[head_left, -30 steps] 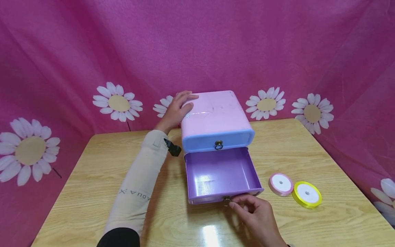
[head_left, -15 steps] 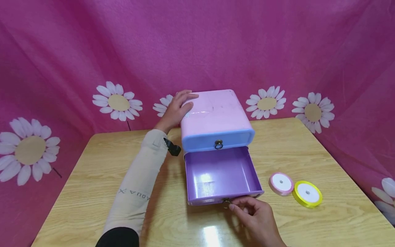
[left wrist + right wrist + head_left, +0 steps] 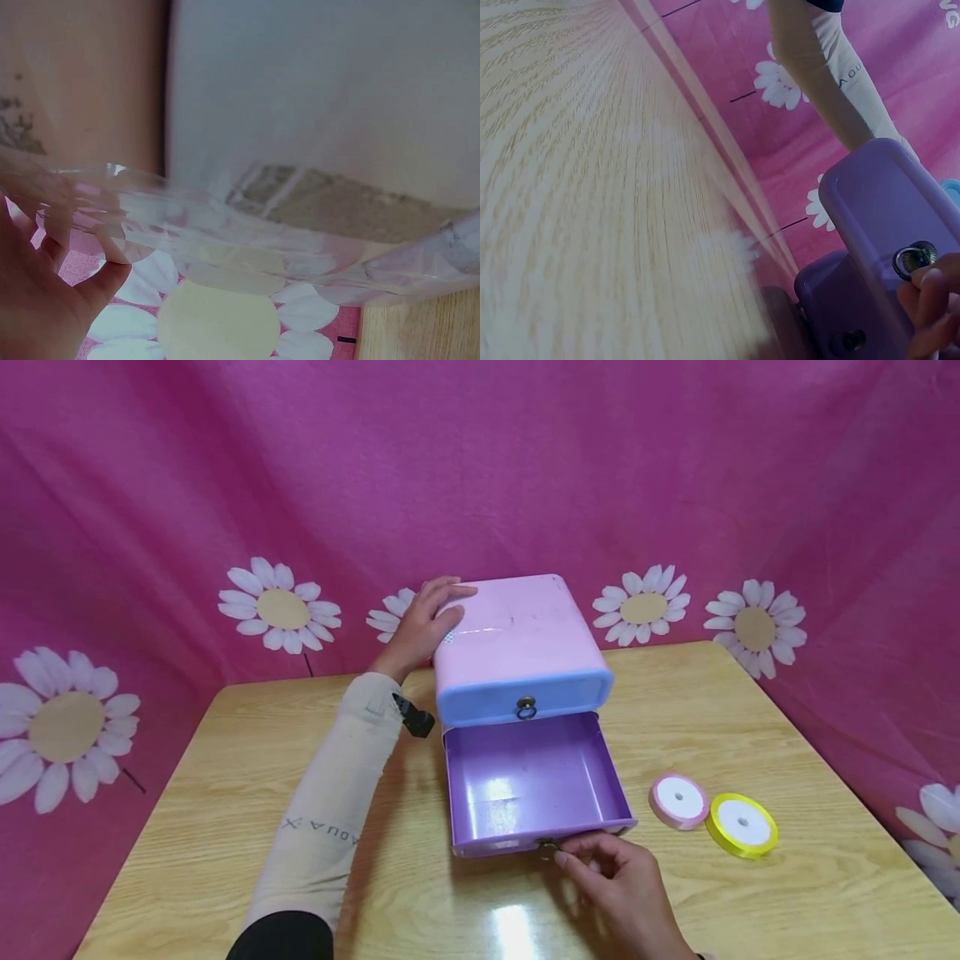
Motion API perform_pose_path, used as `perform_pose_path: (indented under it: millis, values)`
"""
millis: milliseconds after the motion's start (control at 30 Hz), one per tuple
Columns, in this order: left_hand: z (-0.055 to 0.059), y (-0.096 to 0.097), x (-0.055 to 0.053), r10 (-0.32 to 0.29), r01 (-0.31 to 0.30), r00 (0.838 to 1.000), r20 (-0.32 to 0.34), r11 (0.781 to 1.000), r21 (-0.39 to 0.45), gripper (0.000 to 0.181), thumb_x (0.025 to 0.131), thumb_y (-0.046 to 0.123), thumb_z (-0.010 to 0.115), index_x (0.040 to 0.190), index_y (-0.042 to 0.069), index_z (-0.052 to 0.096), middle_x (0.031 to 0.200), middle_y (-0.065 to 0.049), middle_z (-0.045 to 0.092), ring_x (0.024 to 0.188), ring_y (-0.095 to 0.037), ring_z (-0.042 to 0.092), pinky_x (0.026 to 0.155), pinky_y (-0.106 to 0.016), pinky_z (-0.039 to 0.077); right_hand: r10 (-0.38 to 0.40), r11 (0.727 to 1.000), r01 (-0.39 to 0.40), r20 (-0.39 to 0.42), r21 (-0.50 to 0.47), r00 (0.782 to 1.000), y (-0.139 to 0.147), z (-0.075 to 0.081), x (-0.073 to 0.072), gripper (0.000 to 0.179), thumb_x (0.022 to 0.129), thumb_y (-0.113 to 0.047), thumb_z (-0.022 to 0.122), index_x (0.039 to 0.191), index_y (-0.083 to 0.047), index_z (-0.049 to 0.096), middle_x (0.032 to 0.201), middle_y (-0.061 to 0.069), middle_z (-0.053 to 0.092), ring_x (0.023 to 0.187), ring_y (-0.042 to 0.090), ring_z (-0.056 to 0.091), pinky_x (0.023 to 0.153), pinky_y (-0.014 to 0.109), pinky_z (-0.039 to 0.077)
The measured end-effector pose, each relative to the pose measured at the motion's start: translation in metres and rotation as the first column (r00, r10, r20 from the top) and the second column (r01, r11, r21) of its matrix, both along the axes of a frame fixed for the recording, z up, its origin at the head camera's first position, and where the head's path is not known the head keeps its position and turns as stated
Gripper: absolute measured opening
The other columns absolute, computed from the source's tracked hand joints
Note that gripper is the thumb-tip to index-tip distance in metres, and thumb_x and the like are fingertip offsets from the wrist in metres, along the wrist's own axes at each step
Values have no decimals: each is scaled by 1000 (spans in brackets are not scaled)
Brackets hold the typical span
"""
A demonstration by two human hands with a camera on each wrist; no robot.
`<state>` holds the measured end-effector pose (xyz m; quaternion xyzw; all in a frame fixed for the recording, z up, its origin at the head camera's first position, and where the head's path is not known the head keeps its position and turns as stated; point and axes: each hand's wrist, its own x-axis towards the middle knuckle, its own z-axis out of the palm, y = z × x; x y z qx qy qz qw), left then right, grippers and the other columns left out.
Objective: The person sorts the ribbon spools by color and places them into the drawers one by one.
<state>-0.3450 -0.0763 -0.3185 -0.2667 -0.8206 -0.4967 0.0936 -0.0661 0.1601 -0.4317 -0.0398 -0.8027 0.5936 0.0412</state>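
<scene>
A small pink drawer cabinet [image 3: 525, 627] with a blue top drawer [image 3: 570, 692] stands on the table. Below that, a purple drawer [image 3: 525, 777] is pulled well out and has nothing in it. My left hand [image 3: 420, 625] rests on the cabinet's upper left edge, with thumb and fingers lying on the top. At the purple drawer's front, my right hand [image 3: 626, 885] pinches the metal ring pull [image 3: 911, 260] between thumb and fingertips. The right wrist view also has a lower drawer front [image 3: 832, 300], closed, beneath the pulled-out one.
To the right of the drawer, a pink ribbon roll [image 3: 678, 802] and a yellow ribbon roll [image 3: 742, 825] lie flat side by side on the wooden table [image 3: 285, 727]. A magenta curtain [image 3: 480, 468] with daisies hangs right behind the cabinet.
Both hands and the pulled-out drawer keep their places. Only the head view has shifted slightly, so the scene sits a little further left and up.
</scene>
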Motion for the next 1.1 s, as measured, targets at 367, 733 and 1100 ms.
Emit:
perform_pose_path:
  millis: [367,733,1100]
  values:
    - [0,0,-1,-3,3,1000,20,1000,-1,31,90,27,50,120,25,58,137,7,34,126,-6,26,105,-40,20,-2,999,2,3,-34,1000,3,2,2,15,72,-25,74,78,-14,67,58,11,59,46,23,55,43,29,45]
    - [26,3,30,-16,16,999,46,1000,8,34,91,14,47,124,7,54,140,-10,32,130,-22,24,105,-48,17,-105,987,110,-56,114,993,29,4,5,10,74,-21,73,80,-15,68,56,6,58,44,14,51,43,25,42]
    - [0,0,1,5,-5,1000,23,1000,-4,32,90,29,50,121,26,57,137,9,34,127,-5,24,104,-42,19,-177,942,217,-171,257,969,73,3,-2,11,77,-17,72,85,-12,66,63,1,61,50,10,53,45,20,41]
